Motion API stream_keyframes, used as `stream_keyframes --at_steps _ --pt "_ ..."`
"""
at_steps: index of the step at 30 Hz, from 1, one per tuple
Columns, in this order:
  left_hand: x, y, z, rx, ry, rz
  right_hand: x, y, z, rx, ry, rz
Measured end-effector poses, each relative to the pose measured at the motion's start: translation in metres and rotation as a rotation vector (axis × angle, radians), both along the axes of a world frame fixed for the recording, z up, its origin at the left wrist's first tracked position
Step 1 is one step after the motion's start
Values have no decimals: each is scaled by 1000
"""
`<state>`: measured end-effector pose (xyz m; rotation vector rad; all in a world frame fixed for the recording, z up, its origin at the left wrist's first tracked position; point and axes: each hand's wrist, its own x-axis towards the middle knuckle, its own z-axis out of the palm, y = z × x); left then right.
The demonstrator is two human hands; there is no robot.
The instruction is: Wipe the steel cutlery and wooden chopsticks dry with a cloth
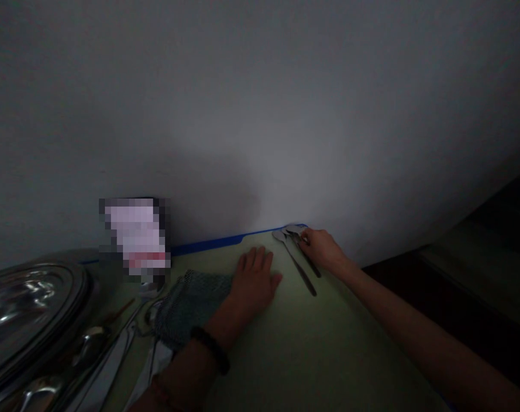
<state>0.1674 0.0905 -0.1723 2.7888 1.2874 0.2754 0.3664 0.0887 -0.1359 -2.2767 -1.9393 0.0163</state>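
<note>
My left hand (255,277) lies flat on the pale green tabletop (260,355) with its fingers spread, and nothing is in it. A blue-grey knitted cloth (193,306) rests just left of it, beside my wrist with the dark bracelet. Close to the table's far right corner, my right hand (322,247) pinches a metal spoon (295,230) near its bowl. Another spoon (300,269) lies alongside on the left, its bowl toward the wall. My fingers partly cover the group of cutlery, so how many pieces they touch is unclear.
On the left stands a large shiny metal dish or lid (32,309), with metal utensils (88,343) near it. A blurred-out, lit device (140,234) stands upright by the grey wall (260,114). Blue edging (208,246) runs along the table's back. The right side drops to dark floor.
</note>
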Motion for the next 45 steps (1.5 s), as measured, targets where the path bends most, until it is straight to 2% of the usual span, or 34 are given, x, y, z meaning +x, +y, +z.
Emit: stream_keyframes --at_steps 5,20,23,26,28,31,35,37,39,41,43,45 --pt "-1 -6 -13 76 -46 9 -5 1 -5 -19 -23 13" --pt "-3 -9 -13 88 -65 -2 -20 2 2 -56 -179 -45" --pt "-3 -8 -8 62 -69 -4 -18 -2 2 -45 -182 -48" --pt "-10 -8 5 12 -41 -41 -21 -11 5 -1 -169 -50" --pt "-25 -9 17 -23 -8 -99 -29 -19 8 40 -147 -44" --pt "-59 -20 37 -43 18 -154 -52 -34 13 79 -91 1" --pt "-117 -44 71 -62 17 -130 -100 -49 22 91 78 175" --pt "-145 -55 92 -185 -47 -142 -125 -53 29 39 145 281" --pt "-171 -64 112 -248 -49 -64 -150 -56 37 -66 157 385" --pt "-192 -71 126 -239 -5 26 -172 -58 43 -168 143 475" --pt "-210 -78 131 -264 79 118 -193 -63 43 -180 133 511" --pt "-224 -83 129 -332 159 189 -211 -69 36 -104 127 502"
